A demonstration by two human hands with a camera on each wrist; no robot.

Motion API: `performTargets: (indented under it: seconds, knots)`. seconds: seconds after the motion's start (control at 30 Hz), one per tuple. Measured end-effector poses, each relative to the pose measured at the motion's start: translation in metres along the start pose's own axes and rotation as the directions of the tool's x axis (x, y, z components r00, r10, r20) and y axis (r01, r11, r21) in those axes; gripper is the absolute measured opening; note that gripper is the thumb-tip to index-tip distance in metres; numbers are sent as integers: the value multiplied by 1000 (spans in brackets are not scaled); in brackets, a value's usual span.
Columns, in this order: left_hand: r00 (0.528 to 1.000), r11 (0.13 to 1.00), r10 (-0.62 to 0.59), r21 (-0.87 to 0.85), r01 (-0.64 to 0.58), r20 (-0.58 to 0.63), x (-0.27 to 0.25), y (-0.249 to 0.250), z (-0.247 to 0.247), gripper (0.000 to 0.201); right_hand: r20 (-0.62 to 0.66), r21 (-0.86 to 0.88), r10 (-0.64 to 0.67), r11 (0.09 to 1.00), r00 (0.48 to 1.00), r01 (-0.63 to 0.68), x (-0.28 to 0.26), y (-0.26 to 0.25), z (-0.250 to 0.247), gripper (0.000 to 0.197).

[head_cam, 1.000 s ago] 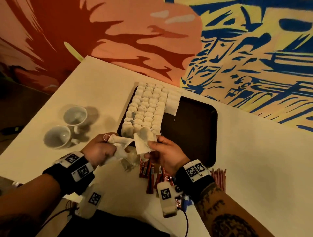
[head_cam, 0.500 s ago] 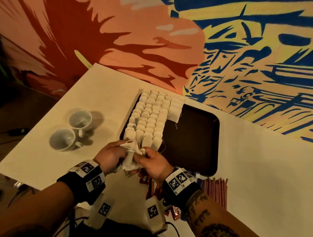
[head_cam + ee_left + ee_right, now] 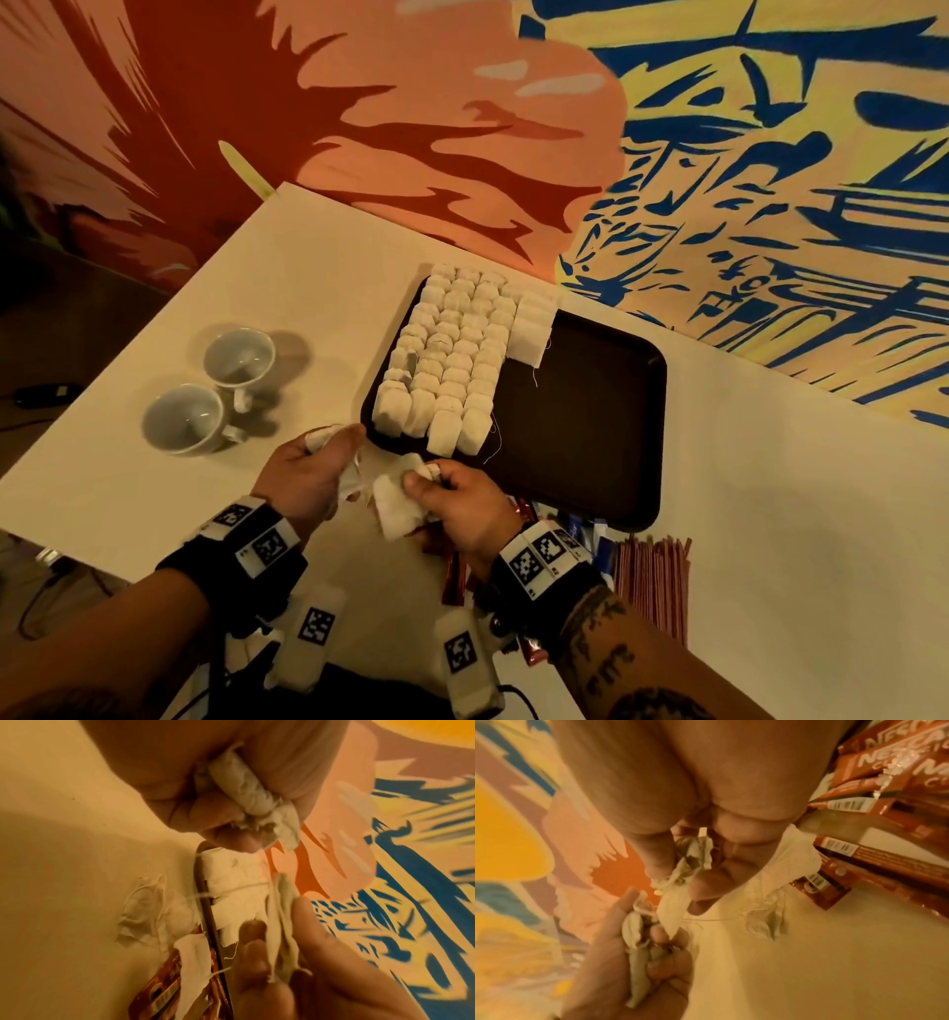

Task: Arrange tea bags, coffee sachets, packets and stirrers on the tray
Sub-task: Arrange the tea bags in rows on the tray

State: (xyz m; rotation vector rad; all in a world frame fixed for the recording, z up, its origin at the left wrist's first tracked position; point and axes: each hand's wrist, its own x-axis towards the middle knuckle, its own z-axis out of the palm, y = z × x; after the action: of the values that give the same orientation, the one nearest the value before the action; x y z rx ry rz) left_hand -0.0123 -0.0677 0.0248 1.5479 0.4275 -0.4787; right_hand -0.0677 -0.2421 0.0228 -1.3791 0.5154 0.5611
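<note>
Both hands hover just in front of the dark tray (image 3: 590,442). The left hand (image 3: 308,473) clutches a bunch of tea bags (image 3: 244,787), fingers curled tight. The right hand (image 3: 462,503) pinches one tea bag (image 3: 395,506). Neat rows of bags (image 3: 457,354) fill the tray's left side; red coffee sachets (image 3: 890,766) lie on the table (image 3: 770,514).

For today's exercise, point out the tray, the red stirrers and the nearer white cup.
tray (image 3: 590,437), head view, bare dark floor right of the tea bags.
red stirrers (image 3: 652,580), head view, middle of the bundle.
nearer white cup (image 3: 182,419), head view, inside of the bowl.
</note>
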Motion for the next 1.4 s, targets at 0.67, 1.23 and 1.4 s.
performTargets:
  seconds: [0.67, 1.23, 1.4]
  knots:
    - [903, 996, 0, -77, 37, 430, 5, 8, 32, 67, -263, 148, -88, 980, 961, 131, 14, -18, -7, 14]
    - [955, 996, -87, 54, 75, 284, 27, 16, 28, 15, -233, 244, -48, 964, 971, 106, -5, -40, -30, 5]
    - [925, 996, -55, -47, 79, 377, 24, 25, 31, 33, -158, 179, -109, 974, 981, 137, -21, -62, -36, 15]
